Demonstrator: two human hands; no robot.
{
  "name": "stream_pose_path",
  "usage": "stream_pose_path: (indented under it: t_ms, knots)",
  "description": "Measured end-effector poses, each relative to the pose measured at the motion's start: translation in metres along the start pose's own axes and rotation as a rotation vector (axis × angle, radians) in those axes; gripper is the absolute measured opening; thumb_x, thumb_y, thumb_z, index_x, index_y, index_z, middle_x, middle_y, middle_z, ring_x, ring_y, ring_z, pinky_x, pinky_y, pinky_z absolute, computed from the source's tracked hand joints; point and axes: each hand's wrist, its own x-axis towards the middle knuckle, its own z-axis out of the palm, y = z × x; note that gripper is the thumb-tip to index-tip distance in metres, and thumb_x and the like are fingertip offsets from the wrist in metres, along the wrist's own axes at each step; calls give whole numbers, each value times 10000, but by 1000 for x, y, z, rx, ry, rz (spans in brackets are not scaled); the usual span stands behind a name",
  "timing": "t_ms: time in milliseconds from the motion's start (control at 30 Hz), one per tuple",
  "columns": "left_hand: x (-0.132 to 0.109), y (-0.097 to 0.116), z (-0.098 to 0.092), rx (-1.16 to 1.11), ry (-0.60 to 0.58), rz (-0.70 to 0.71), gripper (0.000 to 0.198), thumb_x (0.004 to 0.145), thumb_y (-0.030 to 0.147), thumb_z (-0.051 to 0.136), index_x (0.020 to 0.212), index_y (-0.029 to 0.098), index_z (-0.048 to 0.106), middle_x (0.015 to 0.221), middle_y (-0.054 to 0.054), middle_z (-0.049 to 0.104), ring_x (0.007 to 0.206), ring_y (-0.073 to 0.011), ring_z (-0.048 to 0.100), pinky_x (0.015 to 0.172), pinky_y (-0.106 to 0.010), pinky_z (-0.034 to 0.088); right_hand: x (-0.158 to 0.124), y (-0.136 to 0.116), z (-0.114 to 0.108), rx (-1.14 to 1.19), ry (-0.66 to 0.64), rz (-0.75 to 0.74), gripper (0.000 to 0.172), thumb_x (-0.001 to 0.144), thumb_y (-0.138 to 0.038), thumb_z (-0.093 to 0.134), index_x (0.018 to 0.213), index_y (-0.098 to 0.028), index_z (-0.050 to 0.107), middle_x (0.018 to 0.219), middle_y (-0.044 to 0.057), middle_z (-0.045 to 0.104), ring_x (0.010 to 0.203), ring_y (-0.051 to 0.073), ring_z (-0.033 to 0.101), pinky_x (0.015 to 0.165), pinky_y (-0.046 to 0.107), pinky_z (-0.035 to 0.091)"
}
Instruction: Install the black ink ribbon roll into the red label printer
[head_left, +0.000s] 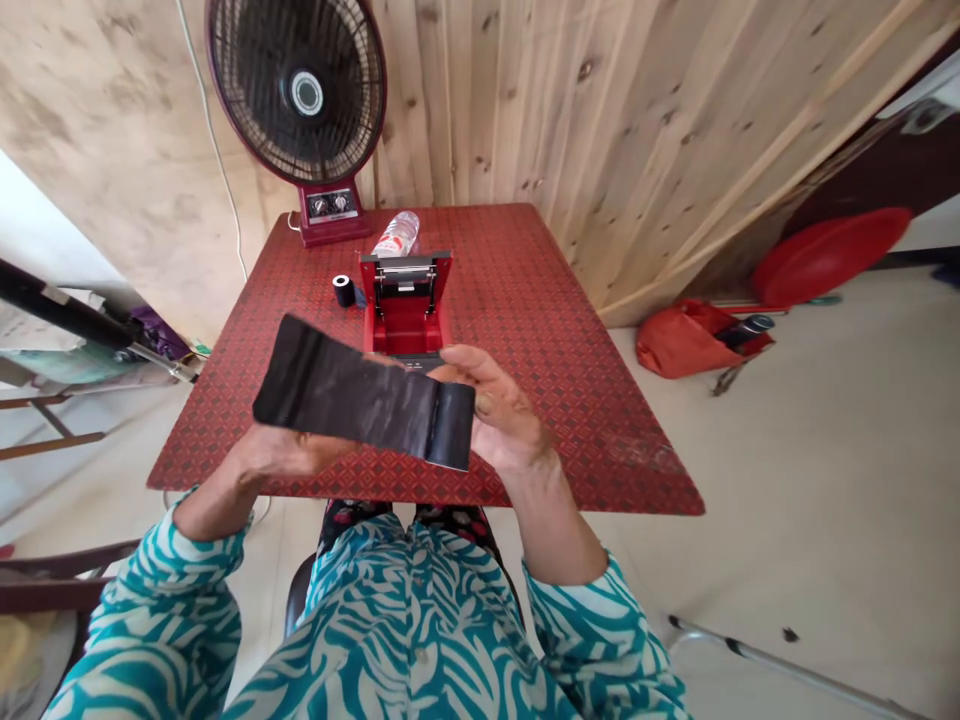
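Both hands hold a black sheet [352, 395] just above the near edge of the red table [585, 400]. Its right end is rolled up and its left end is drawn out flat. The right hand [502, 410] has its fingers curled loosely round the rolled end. The left hand [281, 450] is under the loose end, its fingers hidden behind the sheet, so I cannot tell how they grip. Just beyond, a small red printer [405, 310] stands with its lid up. Its bay looks empty, so loading seems barely started. A small black spool [344, 290] stands left of the printer, with a bottle [397, 234] and fan [296, 85] farther back.
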Motion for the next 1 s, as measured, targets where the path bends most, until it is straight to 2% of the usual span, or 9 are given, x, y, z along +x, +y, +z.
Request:
stream_pose_path:
  t_ms: [133, 233, 300, 400, 567, 700, 800, 867, 1000]
  knots:
    - [17, 13, 4, -267, -357, 357, 386, 745, 583, 753, 947, 254, 776, 1057, -116, 741, 1150, -330, 684, 994, -482, 575, 6, 7, 9, 81, -138, 100, 552, 717, -584, 810, 1159, -272, 703, 1021, 35, 795, 895, 196, 759, 767, 347, 639]
    - [17, 21, 6, -394, -570, 554, 399, 844, 642, 643, 978, 302, 802, 1092, -110, 750, 1247, -328, 654, 1104, -510, 487, 10, 14, 13, 106, -207, 154, 554, 733, -578, 802, 1171, -254, 700, 1073, 47, 790, 1018, 220, 758, 863, 378, 637]
    - [14, 25, 4, -378, -664, 572, 394, 890, 631, 585, 933, 312, 813, 1010, -98, 764, 1187, -319, 690, 1080, -504, 506, 11, 18, 13, 116, -242, 170, 550, 737, -538, 818, 1199, -266, 694, 1145, 45, 777, 1110, 219, 734, 941, 384, 620]
    - [11, 30, -1, -353, -660, 547, 396, 918, 610, 547, 882, 316, 809, 935, -88, 758, 1099, -312, 726, 1044, -507, 534, 14, 22, 14, 111, -283, 180, 553, 761, -519, 815, 1244, -287, 677, 1160, 34, 767, 1094, 196, 726, 931, 352, 617]
    - [22, 27, -13, -261, -797, 537, 285, 791, 585, 757, 896, 323, 797, 967, -110, 770, 1030, -317, 736, 1001, -487, 570, 16, 11, 11, -40, -252, 118, 453, 816, -532, 774, 1172, -260, 704, 1046, 21, 776, 949, 158, 722, 822, 291, 601]
    - [46, 10, -5, -175, -607, 537, 313, 808, 486, 755, 1034, 269, 759, 1038, -112, 766, 992, -285, 731, 965, -454, 579, 15, -12, -14, -80, -62, 44, 367, 843, -472, 750, 1142, -264, 710, 1016, 2, 790, 862, 126, 719, 811, 283, 587]
    - [72, -2, 22, -104, -392, 482, 304, 776, 386, 767, 1031, 224, 729, 982, -81, 759, 895, -246, 722, 881, -408, 586, 17, -20, -40, -70, 181, -60, 362, 828, -470, 738, 1128, -271, 702, 986, -10, 790, 819, 124, 705, 789, 295, 577]
    - [88, -7, 44, -71, -376, 435, 265, 742, 350, 756, 963, 208, 714, 884, -47, 744, 809, -230, 707, 805, -374, 587, 21, -17, -54, -62, 266, -67, 366, 800, -463, 752, 1109, -272, 702, 966, -15, 789, 824, 130, 705, 797, 307, 568]
    - [106, -8, 72, 165, -332, 439, 228, 677, 280, 749, 880, 193, 692, 847, -51, 717, 855, -275, 702, 832, -385, 564, 29, -1, -69, -10, 365, -17, 418, 701, -481, 812, 1039, -257, 713, 899, -12, 788, 773, 138, 695, 755, 302, 557]
